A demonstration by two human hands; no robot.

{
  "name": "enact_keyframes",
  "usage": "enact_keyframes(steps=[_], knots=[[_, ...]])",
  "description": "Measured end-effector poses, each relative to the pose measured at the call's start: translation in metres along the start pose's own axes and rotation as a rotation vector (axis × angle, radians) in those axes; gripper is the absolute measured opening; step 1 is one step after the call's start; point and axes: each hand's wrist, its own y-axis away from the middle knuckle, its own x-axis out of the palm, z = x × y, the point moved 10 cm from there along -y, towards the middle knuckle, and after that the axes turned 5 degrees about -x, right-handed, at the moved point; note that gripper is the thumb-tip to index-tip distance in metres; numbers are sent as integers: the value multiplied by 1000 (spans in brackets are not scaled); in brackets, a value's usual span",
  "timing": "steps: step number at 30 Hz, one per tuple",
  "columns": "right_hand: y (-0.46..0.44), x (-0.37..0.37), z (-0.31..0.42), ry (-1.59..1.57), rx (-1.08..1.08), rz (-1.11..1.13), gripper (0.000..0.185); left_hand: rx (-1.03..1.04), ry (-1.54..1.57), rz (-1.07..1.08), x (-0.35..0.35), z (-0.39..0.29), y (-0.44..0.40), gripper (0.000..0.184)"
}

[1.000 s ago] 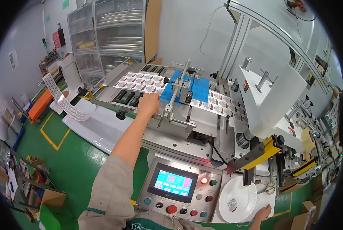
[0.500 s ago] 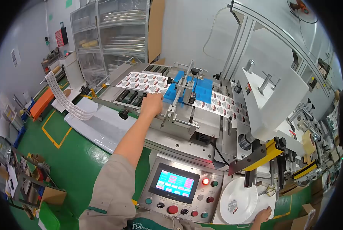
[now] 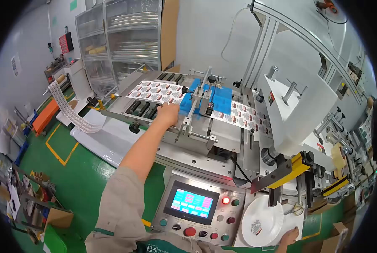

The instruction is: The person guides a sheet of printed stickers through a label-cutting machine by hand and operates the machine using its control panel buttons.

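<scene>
A strip of printed labels [image 3: 156, 90] runs across the metal bed of a machine and under a blue sheet [image 3: 222, 95]. My left hand [image 3: 168, 114] is at the strip's near edge, just left of the blue sheet, with its fingers bent inward. The fingertips are hidden, so what they grip cannot be made out. A metal clamp frame [image 3: 192, 107] with knobs stands over the blue sheet, right beside this hand. At the lower right, my right hand [image 3: 289, 237] rests by the edge of a white board, near a round white disc [image 3: 262, 221] bearing a printed label. Its fingers are small and partly hidden.
Between my arms sits a control panel [image 3: 197, 206] with a lit touchscreen and several buttons. A yellow bar [image 3: 287, 170] juts out above the disc. A curved label strip [image 3: 68, 109] hangs at the left. Shelving [image 3: 121, 38] stands behind the machine.
My left forearm and elbow have shifted slightly left, while the hand stays at the strip's edge. My right hand has barely moved. The whole view has shifted a little.
</scene>
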Motion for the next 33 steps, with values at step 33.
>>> enact_keyframes(steps=[33], knots=[[-3, 11, -7, 5, 44, 35, 28, 43, 72, -217, -5, -3, 7, 18]])
